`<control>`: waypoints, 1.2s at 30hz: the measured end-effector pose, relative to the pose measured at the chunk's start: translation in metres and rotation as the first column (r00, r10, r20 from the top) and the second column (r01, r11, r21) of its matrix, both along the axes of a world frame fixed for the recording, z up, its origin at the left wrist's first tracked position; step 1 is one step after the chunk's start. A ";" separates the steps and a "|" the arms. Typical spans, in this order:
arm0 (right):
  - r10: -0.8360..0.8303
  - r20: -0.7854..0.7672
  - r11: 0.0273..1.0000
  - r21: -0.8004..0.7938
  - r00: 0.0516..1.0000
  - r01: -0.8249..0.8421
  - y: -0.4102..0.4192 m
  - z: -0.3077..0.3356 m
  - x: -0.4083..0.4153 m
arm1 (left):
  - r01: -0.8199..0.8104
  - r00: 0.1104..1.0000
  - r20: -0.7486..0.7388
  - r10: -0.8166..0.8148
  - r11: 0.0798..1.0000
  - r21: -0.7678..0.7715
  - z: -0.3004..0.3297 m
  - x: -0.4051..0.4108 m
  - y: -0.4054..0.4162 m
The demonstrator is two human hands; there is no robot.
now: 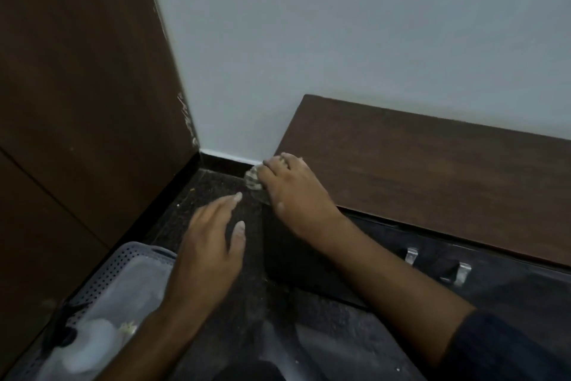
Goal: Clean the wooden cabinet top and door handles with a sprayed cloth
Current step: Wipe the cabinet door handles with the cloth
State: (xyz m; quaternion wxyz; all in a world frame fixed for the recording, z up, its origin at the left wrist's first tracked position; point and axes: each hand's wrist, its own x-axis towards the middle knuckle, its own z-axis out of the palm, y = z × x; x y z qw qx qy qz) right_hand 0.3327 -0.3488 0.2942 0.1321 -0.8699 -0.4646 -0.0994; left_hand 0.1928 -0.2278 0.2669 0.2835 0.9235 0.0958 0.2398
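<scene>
Am gripping cloth (254, 179) in right hand (290, 192) at cabinet top (432, 170) left corner, wiping edge; left hand (210, 244) hovering relaxed, grasping nothing, for balance; handles (435, 264) not yet wiped

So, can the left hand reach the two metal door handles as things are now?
Probably not directly: the left hand hovers open over the floor, and the right forearm lies between it and the handles. The right hand, gripping the cloth, seems nearer.

Right hand (292, 189), cloth (254, 180), cabinet top (432, 170) corner
</scene>
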 end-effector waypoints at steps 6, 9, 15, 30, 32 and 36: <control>0.066 -0.004 0.991 0.116 0.998 -0.065 -0.140 -0.008 0.024 | 0.084 0.977 0.178 -0.114 0.982 0.170 -0.001 0.018 -0.017; -0.182 0.054 0.983 0.026 0.982 0.181 -0.232 -0.016 0.019 | 0.248 0.943 0.165 -0.290 0.940 0.234 -0.008 0.025 -0.040; -0.341 0.145 0.935 0.154 0.929 0.319 -0.254 -0.023 0.001 | 0.539 0.841 -0.072 -0.537 0.816 0.208 -0.015 0.032 -0.093; -0.508 0.181 0.853 0.244 0.842 0.462 -0.272 -0.043 -0.019 | 0.521 0.853 -0.042 -0.520 0.853 0.014 -0.037 0.029 -0.159; -0.463 0.222 0.883 0.195 0.858 0.426 -0.258 -0.042 -0.018 | 0.526 0.849 -0.071 -0.524 0.850 0.008 -0.043 0.034 -0.167; -0.479 0.201 0.875 0.192 0.855 0.445 -0.285 -0.040 -0.020 | 0.541 0.838 -0.104 -0.536 0.840 0.030 -0.051 0.039 -0.172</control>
